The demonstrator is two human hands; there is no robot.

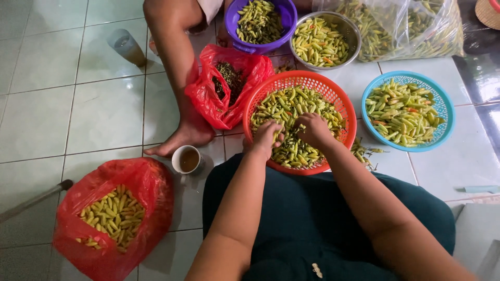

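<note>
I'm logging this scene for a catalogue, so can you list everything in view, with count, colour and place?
orange basket: one, orange-red, centre, full of green chillies, both hands in it
blue basket: one, turquoise, right, chillies inside
purple bowl: one, purple, top centre, chillies inside
steel bowl: one, silver, top, right of the purple bowl, chillies inside
clear bag: one, transparent, top right, chillies inside
small red bag: one, red, left of the orange basket, dark stems inside
big red bag: one, red, bottom left, yellow-green chillies inside
cup: one, white, brown drink, beside a foot
tumbler: one, grey, top left
another person's leg: one, bare, upper centre
left hand: in the orange basket
right hand: in the orange basket
</note>
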